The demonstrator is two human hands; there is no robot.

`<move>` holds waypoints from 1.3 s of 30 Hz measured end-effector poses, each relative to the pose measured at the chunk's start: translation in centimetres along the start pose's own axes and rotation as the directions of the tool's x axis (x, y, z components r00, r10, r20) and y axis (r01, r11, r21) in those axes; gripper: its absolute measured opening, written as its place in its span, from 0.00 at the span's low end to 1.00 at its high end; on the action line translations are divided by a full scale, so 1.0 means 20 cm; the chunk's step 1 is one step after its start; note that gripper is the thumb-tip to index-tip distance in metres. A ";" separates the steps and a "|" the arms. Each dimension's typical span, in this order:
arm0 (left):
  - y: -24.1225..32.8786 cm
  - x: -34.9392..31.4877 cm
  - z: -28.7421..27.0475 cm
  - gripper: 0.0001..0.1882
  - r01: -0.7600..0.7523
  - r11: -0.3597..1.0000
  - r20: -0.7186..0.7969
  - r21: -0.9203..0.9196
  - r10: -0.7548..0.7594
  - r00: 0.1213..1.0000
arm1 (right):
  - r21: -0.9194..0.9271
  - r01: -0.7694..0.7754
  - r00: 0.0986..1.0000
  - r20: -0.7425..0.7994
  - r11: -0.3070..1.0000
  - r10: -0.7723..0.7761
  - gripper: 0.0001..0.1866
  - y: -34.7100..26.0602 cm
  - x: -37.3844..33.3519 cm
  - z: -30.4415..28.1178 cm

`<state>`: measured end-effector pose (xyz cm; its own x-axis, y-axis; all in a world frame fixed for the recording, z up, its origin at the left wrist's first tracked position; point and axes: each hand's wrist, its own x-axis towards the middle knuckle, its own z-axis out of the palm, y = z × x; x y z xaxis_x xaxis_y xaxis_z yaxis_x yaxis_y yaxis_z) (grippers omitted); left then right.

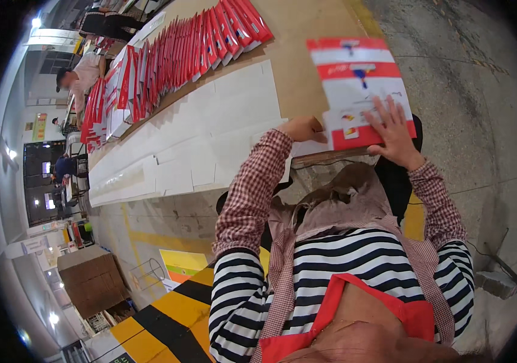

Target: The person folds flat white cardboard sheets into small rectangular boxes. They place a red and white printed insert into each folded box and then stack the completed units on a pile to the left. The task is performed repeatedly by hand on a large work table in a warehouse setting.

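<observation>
A flat red-and-white cardboard carton [355, 91] with small printed pictures lies at the near right end of the table, partly past its edge. My left hand [304, 129] is closed at the carton's lower left edge, its fingers curled and partly hidden. Flat on the carton's lower right part rests my right hand [396, 134], its fingers spread. Left of my left hand, white cardboard sheets [204, 124] lie overlapping along the table's near side.
A long row of folded red-and-white cartons [180, 51] leans along the far side of the brown-topped table [298, 66]. A person [86, 78] stands at its far left end. Behind me at left are a yellow-and-black striped surface [174, 317] and a brown box [92, 278].
</observation>
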<state>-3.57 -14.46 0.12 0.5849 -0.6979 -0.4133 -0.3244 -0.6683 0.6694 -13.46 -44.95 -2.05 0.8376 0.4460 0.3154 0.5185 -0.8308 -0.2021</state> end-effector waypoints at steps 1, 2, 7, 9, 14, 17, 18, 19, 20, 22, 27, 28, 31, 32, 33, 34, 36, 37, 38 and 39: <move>-0.05 -0.02 0.00 0.17 -0.009 0.996 -0.094 -0.084 0.001 0.996 | -0.045 -0.021 1.000 0.011 0.999 0.022 0.37 0.00 0.00 0.05; -0.08 -0.03 -0.01 0.17 -0.030 0.986 -0.179 -0.164 0.000 0.984 | -0.091 -0.051 0.998 0.021 0.995 0.053 0.38 -0.01 -0.01 0.09; -0.23 -0.31 0.19 0.19 0.196 0.919 -0.415 -0.343 -0.336 0.846 | 0.252 -0.181 0.963 0.241 0.951 0.120 0.28 0.00 -0.03 0.15; -0.20 -0.32 0.33 0.21 0.321 0.947 -0.559 0.012 -0.260 0.787 | 0.509 -0.133 0.975 0.221 0.851 0.020 0.25 -0.08 0.15 0.12; 0.03 -0.37 0.54 0.26 0.217 0.802 -0.616 0.557 0.223 0.755 | 0.553 0.272 0.925 0.074 0.787 -0.372 0.25 -0.21 0.35 0.23; 0.03 -0.53 0.52 0.30 0.061 0.790 -0.484 0.610 0.310 0.818 | 0.596 0.240 0.931 0.081 0.766 -0.355 0.25 -0.13 0.26 0.23; -0.02 -0.57 0.50 0.31 0.014 0.784 -0.433 0.621 0.328 0.839 | 0.605 0.207 0.939 0.097 0.769 -0.329 0.24 -0.12 0.22 0.22; -0.14 -0.61 0.48 0.34 -0.016 0.774 -0.377 0.633 0.326 0.867 | 0.611 0.197 0.940 0.105 0.766 -0.325 0.24 -0.13 0.22 0.21; -0.24 -0.63 0.49 0.37 -0.042 0.766 -0.323 0.642 0.320 0.891 | 0.619 0.190 0.939 0.113 0.762 -0.325 0.24 -0.14 0.22 0.21; -0.34 -0.61 0.50 0.41 0.131 0.882 -0.573 0.452 0.174 0.801 | 0.623 0.178 0.941 0.117 0.761 -0.317 0.25 -0.14 0.19 0.20; -0.06 -0.43 0.66 0.48 0.022 0.875 -0.871 -0.483 -0.483 0.095 | 0.612 0.198 0.944 0.090 0.766 -0.316 0.27 -0.12 0.12 0.19; -0.04 -0.40 0.70 0.47 -0.151 0.791 -0.803 -0.593 -0.595 0.035 | 0.615 0.204 0.943 0.086 0.761 -0.322 0.27 -0.13 0.13 0.20; -0.02 -0.35 0.69 0.46 -0.418 0.587 -0.643 -0.694 -0.765 -0.007 | 0.622 0.192 0.943 0.097 0.759 -0.317 0.28 -0.12 0.13 0.21; 0.01 -0.35 0.63 0.45 -0.495 0.509 -0.594 -0.704 -0.804 0.017 | 0.623 0.179 0.946 0.103 0.762 -0.307 0.28 -0.12 0.13 0.21; 0.04 -0.36 0.59 0.45 -0.567 0.426 -0.544 -0.705 -0.838 0.048 | 0.622 0.165 0.949 0.110 0.765 -0.295 0.28 -0.12 0.13 0.22; 0.04 -0.35 0.58 0.42 -0.579 0.415 -0.548 -0.702 -0.834 0.066 | 0.618 0.150 0.949 0.128 0.771 -0.288 0.28 -0.12 0.13 0.21; 0.00 -0.38 0.58 0.37 -0.577 0.363 -0.539 -0.731 -0.826 0.163 | 0.636 0.176 0.951 0.087 0.752 -0.296 0.28 -0.13 0.14 0.22; -0.01 -0.39 0.58 0.34 -0.573 0.334 -0.533 -0.748 -0.818 0.218 | 0.641 0.185 0.953 0.067 0.745 -0.294 0.28 -0.12 0.14 0.22; 0.00 -0.37 0.57 0.31 -0.568 0.447 -0.616 -0.691 -0.776 0.139 | 0.637 0.192 0.953 0.060 0.746 -0.297 0.27 -0.12 0.14 0.22; 0.01 -0.34 0.58 0.29 -0.555 0.552 -0.693 -0.623 -0.719 0.063 | 0.633 0.197 0.953 0.054 0.749 -0.297 0.27 -0.12 0.13 0.24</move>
<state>-16.17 -12.81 -4.18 0.7850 0.6144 -0.0796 -0.0404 0.1790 0.9830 -11.77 -40.23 -5.13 0.6539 0.6897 0.3109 0.6623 -0.3232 -0.6760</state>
